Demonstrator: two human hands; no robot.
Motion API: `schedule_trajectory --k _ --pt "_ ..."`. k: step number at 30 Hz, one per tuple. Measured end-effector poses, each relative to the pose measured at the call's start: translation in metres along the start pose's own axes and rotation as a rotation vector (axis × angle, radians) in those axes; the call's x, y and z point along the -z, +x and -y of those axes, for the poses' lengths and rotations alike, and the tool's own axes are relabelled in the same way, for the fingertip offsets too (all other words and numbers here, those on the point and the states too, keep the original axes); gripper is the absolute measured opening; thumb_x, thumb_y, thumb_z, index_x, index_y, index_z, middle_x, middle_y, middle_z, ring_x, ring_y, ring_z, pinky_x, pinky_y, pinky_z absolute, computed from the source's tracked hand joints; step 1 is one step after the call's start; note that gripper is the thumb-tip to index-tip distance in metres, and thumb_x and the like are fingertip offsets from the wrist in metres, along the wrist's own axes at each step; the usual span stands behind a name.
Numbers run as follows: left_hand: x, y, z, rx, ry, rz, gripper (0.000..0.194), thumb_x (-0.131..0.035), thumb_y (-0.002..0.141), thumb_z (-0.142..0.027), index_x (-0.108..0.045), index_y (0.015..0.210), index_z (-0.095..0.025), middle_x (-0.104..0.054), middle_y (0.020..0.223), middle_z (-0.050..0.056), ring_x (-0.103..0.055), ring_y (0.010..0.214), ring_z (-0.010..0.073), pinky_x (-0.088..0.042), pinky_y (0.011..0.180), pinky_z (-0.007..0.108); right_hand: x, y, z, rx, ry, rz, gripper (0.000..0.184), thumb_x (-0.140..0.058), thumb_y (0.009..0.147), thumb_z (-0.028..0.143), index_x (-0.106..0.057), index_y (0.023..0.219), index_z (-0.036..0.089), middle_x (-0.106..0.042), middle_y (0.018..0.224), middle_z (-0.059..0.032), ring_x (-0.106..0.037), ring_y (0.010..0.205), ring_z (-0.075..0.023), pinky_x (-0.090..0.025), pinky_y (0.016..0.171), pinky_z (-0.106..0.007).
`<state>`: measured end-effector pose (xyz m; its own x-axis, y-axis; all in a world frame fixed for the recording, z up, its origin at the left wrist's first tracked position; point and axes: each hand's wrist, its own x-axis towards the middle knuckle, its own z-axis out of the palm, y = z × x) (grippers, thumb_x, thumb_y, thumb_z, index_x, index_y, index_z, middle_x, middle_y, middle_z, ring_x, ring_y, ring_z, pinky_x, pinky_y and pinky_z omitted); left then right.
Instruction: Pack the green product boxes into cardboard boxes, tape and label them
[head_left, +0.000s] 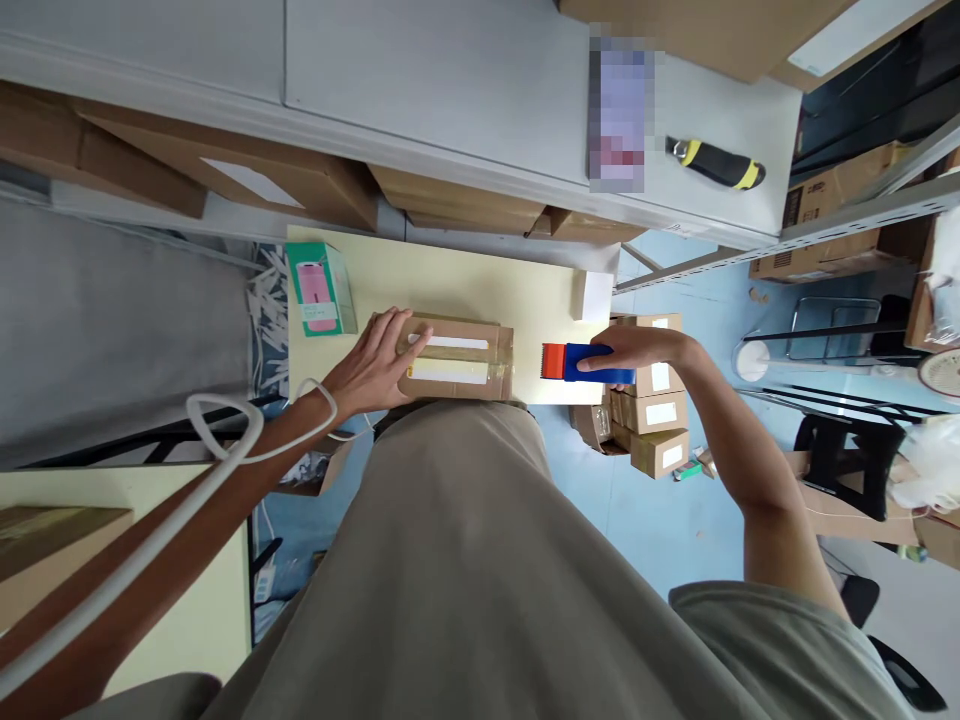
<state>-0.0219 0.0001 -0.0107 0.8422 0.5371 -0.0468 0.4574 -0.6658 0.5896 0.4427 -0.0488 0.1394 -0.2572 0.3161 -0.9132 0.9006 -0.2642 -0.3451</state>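
Pressing on the left end of the cardboard box, the left hand has its fingers extended and its thumb apart from them over the top. The right hand is closed around the blue body of the tape dispenser, whose orange end points toward the box but stays clear of it. The box lies on the pale yellow table, between the hands, close to the person's body.
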Motion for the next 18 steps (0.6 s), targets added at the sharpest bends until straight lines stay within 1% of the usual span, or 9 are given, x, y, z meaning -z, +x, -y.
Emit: schedule_trajectory --k 4,10,14,18 --pt "0.000 0.002 -0.001 -0.004 0.024 0.024 0.107 -0.085 0.083 -0.056 -0.038 0.172 -0.020 -0.023 0.179 0.029 -0.020 0.167 0.0578 -0.021 0.131 0.082 -0.005 0.013 -0.007 -0.024 0.001 0.002 0.071 -0.065 0.090 0.090 -0.068 0.082 0.020 -0.067 0.072 -0.0065 -0.058 0.065 -0.0188 -0.039 0.064 -0.034" --pt "0.002 0.000 -0.002 -0.003 0.060 0.047 0.113 -0.091 0.078 -0.049 -0.036 0.172 -0.022 -0.015 0.182 0.029 -0.016 0.167 0.0600 -0.020 0.130 0.084 -0.017 0.039 0.000 -0.044 0.034 0.020 0.067 -0.065 0.095 0.084 -0.073 0.083 0.018 -0.070 0.069 -0.0082 -0.064 0.063 -0.0206 -0.048 0.067 -0.036" --pt "0.001 0.000 -0.003 0.007 0.075 0.069 0.115 -0.093 0.075 -0.047 -0.036 0.172 -0.023 -0.012 0.183 0.029 -0.015 0.167 0.0608 -0.020 0.130 0.084 -0.027 0.050 0.009 -0.092 -0.083 -0.062 0.064 -0.068 0.095 0.080 -0.075 0.082 0.017 -0.068 0.067 -0.0091 -0.065 0.065 -0.0223 -0.047 0.067 -0.037" --pt "0.000 0.001 -0.005 0.018 0.080 0.075 0.119 -0.095 0.072 -0.048 -0.036 0.172 -0.021 -0.015 0.182 0.031 -0.016 0.166 0.0618 -0.021 0.129 0.085 -0.039 0.054 0.027 -0.119 -0.144 -0.146 0.054 -0.068 0.101 0.069 -0.077 0.090 0.017 -0.070 0.073 -0.0122 -0.070 0.073 -0.0269 -0.049 0.070 -0.039"
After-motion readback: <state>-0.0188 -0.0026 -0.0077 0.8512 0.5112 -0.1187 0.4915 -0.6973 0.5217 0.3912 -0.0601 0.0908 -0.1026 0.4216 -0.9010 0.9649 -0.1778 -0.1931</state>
